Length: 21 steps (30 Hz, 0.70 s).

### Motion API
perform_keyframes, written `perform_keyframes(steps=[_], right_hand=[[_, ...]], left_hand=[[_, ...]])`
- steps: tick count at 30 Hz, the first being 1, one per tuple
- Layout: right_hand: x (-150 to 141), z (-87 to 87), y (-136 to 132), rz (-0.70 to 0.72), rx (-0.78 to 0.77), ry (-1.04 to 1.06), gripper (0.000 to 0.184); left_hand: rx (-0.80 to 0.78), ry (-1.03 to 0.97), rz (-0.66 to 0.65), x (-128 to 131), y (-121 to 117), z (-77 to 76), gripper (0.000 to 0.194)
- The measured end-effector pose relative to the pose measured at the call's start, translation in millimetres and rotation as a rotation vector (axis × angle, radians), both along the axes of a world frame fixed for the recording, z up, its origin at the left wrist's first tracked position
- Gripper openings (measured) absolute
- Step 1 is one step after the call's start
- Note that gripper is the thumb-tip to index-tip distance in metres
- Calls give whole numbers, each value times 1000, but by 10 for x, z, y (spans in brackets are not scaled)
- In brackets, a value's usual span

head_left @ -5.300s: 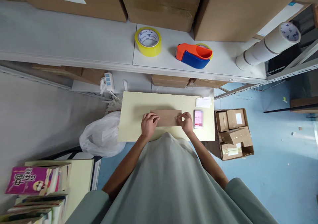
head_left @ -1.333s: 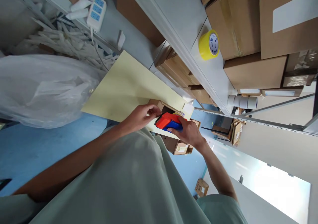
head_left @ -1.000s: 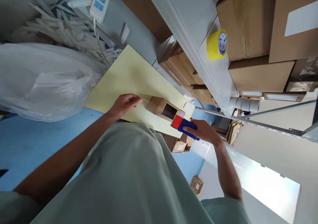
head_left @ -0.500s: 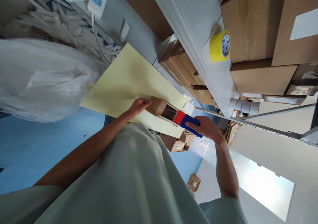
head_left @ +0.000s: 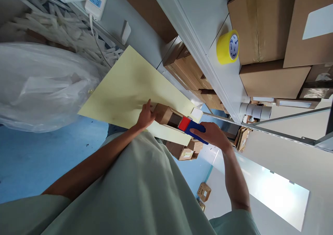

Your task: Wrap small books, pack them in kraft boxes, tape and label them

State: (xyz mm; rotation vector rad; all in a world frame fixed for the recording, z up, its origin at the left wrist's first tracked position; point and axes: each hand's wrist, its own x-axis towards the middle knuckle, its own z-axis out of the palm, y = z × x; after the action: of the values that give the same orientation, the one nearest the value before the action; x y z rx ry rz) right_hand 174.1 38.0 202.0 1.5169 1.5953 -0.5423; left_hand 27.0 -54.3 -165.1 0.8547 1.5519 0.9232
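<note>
My right hand is wrapped around the blue handle of a tape dispenser with a red front end. That red end rests against a small cardboard box on the pale yellow tabletop. Between the red part and the box's left end shows a dark brown patch; whether it is tape or the box's inside I cannot tell. At the left end of the box is my left hand, its thumb side touching the cardboard and a finger stretched out over the tabletop.
A white card lies at the tabletop's right end. Cardboard boxes stand behind it. The shelf above carries a yellow tape roll and larger cartons. On the left are a plastic bag and a power strip.
My left hand has shifted from pinching the box's end to lying against it with a finger extended. My right hand has moved the tape dispenser slightly left along the box.
</note>
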Motion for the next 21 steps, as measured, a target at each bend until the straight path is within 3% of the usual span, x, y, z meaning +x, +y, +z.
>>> perform_keyframes(steps=[3, 6, 9, 13, 17, 21], right_hand=[[-33, 12, -18, 22, 3, -15, 57], [-63, 17, -42, 37, 4, -12, 54], [-87, 20, -68, 64, 3, -1, 53], [-116, 21, -102, 126, 7, -8, 55], [-168, 26, -147, 129, 21, -4, 57], [-237, 44, -194, 101, 15, 7, 57]], left_hand=[[177, -15, 23, -15, -82, 120, 76], [355, -147, -22, 19, -181, 385, 87], [309, -150, -170, 50, -265, 614, 114], [329, -11, -312, 14, -258, 695, 133], [561, 71, -379, -45, -85, 739, 107], [640, 139, -429, -79, 111, 847, 71]])
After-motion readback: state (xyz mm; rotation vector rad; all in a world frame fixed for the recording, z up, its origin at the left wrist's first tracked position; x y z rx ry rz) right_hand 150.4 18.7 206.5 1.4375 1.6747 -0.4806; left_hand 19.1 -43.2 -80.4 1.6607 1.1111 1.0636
